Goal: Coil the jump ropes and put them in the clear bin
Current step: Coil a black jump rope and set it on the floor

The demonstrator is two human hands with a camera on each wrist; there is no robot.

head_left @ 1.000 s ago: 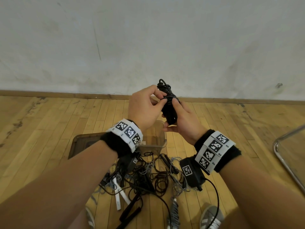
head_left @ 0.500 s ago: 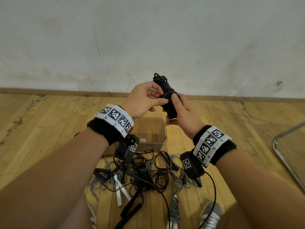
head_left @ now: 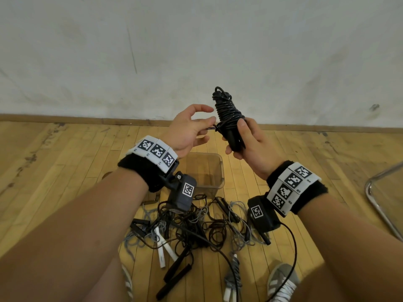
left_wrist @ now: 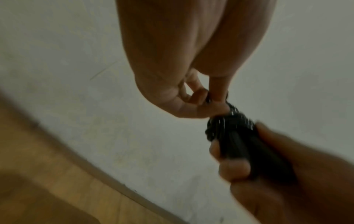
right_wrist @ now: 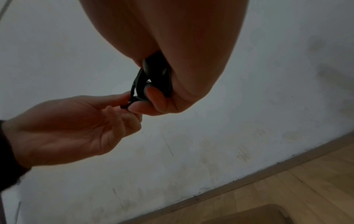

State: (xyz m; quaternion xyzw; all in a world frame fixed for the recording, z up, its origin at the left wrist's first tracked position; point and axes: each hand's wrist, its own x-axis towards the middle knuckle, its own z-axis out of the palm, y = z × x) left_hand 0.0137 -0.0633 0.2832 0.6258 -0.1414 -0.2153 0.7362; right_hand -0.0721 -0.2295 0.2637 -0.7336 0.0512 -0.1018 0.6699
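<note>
My right hand (head_left: 244,138) grips a black jump rope (head_left: 227,114) wound tightly round its handles, held upright in front of the wall. My left hand (head_left: 192,129) pinches a short loose end of that rope (head_left: 212,128) at the bundle's left side, thumb against fingertip. In the left wrist view the pinch (left_wrist: 216,98) sits just above the coiled bundle (left_wrist: 231,130). The right wrist view shows the handle ends (right_wrist: 157,71) poking out under my right palm. The clear bin (head_left: 205,171) stands on the floor below my hands; I see nothing inside it.
A tangle of black, grey and white-handled jump ropes (head_left: 196,227) lies on the wooden floor in front of the bin. A chrome chair frame (head_left: 383,201) stands at the right. My grey shoes (head_left: 281,282) are near the pile. A brown tray (head_left: 150,200) lies left of the bin.
My left hand has drawn back to the left from the bundle, pulling a short rope end out. The bundle has tilted more upright in my right hand.
</note>
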